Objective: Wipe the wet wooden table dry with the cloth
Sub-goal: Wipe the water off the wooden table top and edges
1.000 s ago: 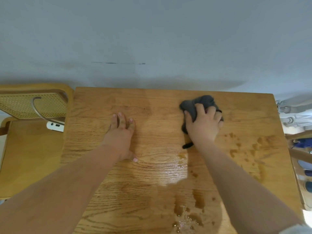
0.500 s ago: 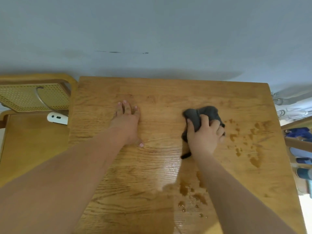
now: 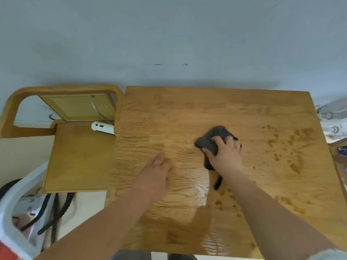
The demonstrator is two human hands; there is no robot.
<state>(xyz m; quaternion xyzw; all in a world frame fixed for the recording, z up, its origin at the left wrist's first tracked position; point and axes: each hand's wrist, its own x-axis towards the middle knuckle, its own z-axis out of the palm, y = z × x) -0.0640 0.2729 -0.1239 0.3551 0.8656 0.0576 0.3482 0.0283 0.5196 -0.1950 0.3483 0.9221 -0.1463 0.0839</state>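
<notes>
A wooden table (image 3: 187, 113) fills the middle of the view. Dark water spots (image 3: 281, 145) dot its right side, and more drops (image 3: 225, 199) lie near a shiny wet patch at the centre front. My right hand (image 3: 226, 153) grips a bunched dark grey cloth (image 3: 212, 140) and presses it on the table's middle. A thin tail of the cloth trails toward me under the wrist. My left hand (image 3: 156, 175) is blurred and lies flat over the wood left of the cloth, fingers straight and together.
A wooden chair (image 3: 78, 156) with a cane back stands against the table's left edge, a white device (image 3: 102, 127) on its seat. A white bin (image 3: 22, 212) with black straps sits at the lower left. A grey wall runs behind the table.
My right hand has dragged the cloth toward me and to the left. My left hand has slid back toward me. The camera has shifted, showing more of the chair and bin.
</notes>
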